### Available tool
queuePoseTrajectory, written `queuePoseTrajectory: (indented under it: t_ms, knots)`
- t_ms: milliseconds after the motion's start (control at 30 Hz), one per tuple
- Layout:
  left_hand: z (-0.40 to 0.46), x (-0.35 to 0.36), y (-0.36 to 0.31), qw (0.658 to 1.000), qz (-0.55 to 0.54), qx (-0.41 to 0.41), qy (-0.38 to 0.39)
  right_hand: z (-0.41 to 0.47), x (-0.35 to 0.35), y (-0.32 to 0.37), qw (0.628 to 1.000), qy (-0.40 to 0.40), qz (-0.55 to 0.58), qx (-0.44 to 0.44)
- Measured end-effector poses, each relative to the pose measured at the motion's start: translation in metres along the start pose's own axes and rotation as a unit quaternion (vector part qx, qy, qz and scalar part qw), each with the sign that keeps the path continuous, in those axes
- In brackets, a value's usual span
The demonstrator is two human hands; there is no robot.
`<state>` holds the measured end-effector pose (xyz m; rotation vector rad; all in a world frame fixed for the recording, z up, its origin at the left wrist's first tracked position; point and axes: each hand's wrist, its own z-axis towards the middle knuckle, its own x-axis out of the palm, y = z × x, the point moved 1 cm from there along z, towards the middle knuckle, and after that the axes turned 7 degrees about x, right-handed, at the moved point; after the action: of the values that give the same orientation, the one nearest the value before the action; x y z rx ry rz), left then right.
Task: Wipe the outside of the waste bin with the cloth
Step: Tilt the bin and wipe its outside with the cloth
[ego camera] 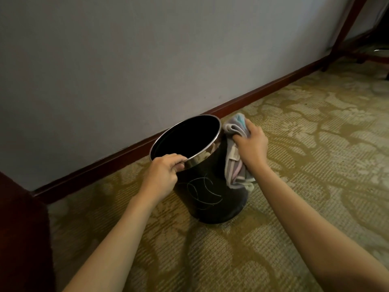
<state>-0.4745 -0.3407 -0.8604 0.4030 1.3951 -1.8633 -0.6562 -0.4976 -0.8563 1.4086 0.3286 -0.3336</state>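
left hand [163,173] grips the waste bin [210,197] rim; right hand [250,142] clutches the cloth [233,165].

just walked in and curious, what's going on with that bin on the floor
A person is wiping a black waste bin that stands on the carpet near the wall. The left hand grips the metal rim to steady it, and the bin looks tilted. The right hand presses a pale striped cloth against the bin's outer right side, near the top.
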Motion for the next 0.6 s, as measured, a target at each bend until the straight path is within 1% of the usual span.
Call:
queuePoseTrajectory:
  t_ms: [100, 167, 267, 333, 400, 467, 500, 600]
  knots:
    - [0.003, 0.001, -0.001, 1.0, -0.004, -0.018, -0.014, -0.003, 0.001, 0.002, 0.999, -0.005, 0.048, -0.012]
    - [0.006, 0.0, -0.003, 0.999, -0.007, -0.03, -0.02, -0.008, 0.003, -0.008, 0.998, -0.004, 0.057, -0.011]
    - [0.011, 0.002, -0.005, 0.997, -0.004, -0.063, -0.045, -0.022, 0.0, -0.037, 1.0, 0.001, -0.021, -0.018]
    - [0.014, 0.004, -0.007, 0.994, -0.001, -0.091, -0.055, -0.036, -0.004, -0.064, 0.992, 0.027, -0.118, -0.029]
    - [0.016, 0.006, -0.01, 0.993, 0.002, -0.105, -0.059, -0.045, -0.01, -0.087, 0.979, 0.063, -0.194, -0.01]
    - [0.015, 0.009, -0.018, 0.993, 0.015, -0.099, -0.06, -0.047, -0.017, -0.095, 0.974, 0.081, -0.21, 0.01]
    - [0.015, 0.011, -0.023, 0.993, 0.025, -0.096, -0.058, -0.047, -0.02, -0.094, 0.975, 0.084, -0.204, 0.006]
    - [0.022, 0.016, -0.041, 0.991, 0.082, -0.092, -0.05, -0.045, -0.024, -0.076, 0.985, 0.071, -0.153, -0.021]
